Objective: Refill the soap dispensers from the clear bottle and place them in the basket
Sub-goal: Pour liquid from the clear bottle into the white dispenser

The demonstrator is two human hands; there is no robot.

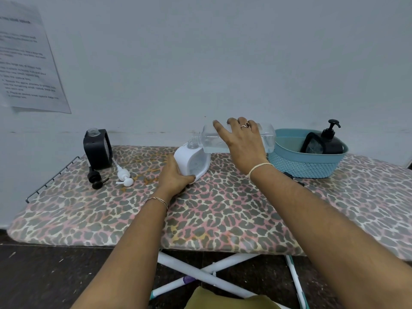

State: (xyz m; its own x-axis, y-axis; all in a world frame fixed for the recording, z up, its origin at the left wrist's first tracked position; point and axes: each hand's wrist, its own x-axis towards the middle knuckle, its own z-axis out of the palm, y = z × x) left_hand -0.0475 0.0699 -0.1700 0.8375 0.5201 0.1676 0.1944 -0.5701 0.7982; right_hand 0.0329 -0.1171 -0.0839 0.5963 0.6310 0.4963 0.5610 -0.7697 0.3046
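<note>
The desk (223, 208) is covered in leopard print, grey spots on pink and cream. The basket (305, 166) is pale blue with a lattice-patterned lower wall, and the bottle (209, 139) is clear. There is a white dispenser (192, 162) and a black dispenser (98, 152).

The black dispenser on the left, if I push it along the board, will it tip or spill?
The black dispenser stands tall and upright on a fabric board cover, so a push would probably catch and tip it rather than slide it. Its neck is open, the black pump lying beside it, so tipping might spill any contents.
</note>
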